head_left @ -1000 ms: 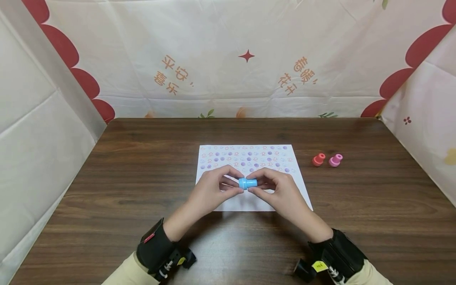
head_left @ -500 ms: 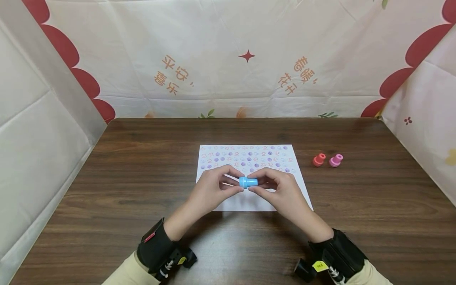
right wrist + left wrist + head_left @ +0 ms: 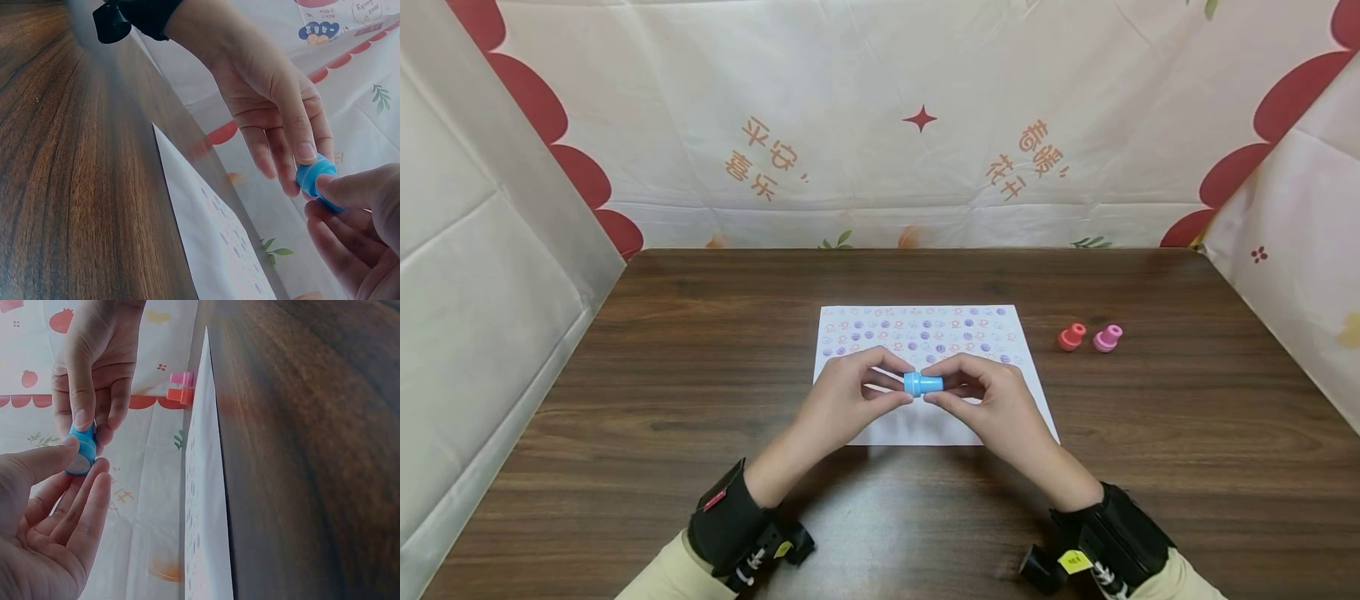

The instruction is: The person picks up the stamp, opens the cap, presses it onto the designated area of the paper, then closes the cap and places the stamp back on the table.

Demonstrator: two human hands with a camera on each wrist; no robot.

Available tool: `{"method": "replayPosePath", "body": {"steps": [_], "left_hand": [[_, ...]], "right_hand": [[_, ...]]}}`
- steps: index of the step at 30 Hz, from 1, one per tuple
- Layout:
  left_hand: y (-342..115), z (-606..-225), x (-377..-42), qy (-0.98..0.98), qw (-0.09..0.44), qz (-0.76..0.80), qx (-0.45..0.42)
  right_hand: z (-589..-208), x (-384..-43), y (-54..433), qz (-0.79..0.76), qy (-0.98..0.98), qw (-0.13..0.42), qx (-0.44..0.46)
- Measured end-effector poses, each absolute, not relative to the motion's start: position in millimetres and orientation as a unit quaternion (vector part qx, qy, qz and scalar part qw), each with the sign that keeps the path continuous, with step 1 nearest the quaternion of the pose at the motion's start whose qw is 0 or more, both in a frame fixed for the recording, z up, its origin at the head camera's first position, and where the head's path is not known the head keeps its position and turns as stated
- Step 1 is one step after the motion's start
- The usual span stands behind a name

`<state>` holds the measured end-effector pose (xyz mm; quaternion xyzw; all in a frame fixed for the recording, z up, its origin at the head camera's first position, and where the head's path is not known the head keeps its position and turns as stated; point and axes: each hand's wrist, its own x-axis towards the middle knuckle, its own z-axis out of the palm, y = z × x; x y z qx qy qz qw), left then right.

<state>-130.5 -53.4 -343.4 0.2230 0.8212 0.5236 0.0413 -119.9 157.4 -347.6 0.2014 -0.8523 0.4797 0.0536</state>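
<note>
A small light-blue stamper [image 3: 923, 384] lies sideways between my hands, held above the paper. My left hand [image 3: 844, 400] pinches its wide end with thumb and fingertips. From the other side, my right hand [image 3: 996, 403] grips the narrow handle end. In the left wrist view the stamper [image 3: 83, 449] turns a pale round end toward the left palm. The right wrist view also has the blue stamper [image 3: 314, 177] between both thumbs. Beneath the hands lies a white sheet of paper [image 3: 917, 429], its upper part printed with rows of small purple, red and blue marks.
To the right of the paper, a red stamper [image 3: 1072, 336] and a pink stamper [image 3: 1107, 337] stand side by side on the dark wooden table [image 3: 700, 350]. A pale printed cloth [image 3: 880, 183] hangs behind the table and along both sides.
</note>
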Motion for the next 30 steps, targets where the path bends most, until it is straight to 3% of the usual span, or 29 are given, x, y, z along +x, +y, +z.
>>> {"method": "replayPosePath", "body": {"steps": [30], "left_hand": [[-53.8, -337.2, -129.1, 0.828, 0.016, 0.512, 0.228]], "right_hand": [[-341.1, -118.2, 156.8, 0.465, -0.858, 0.076, 0.205]]}}
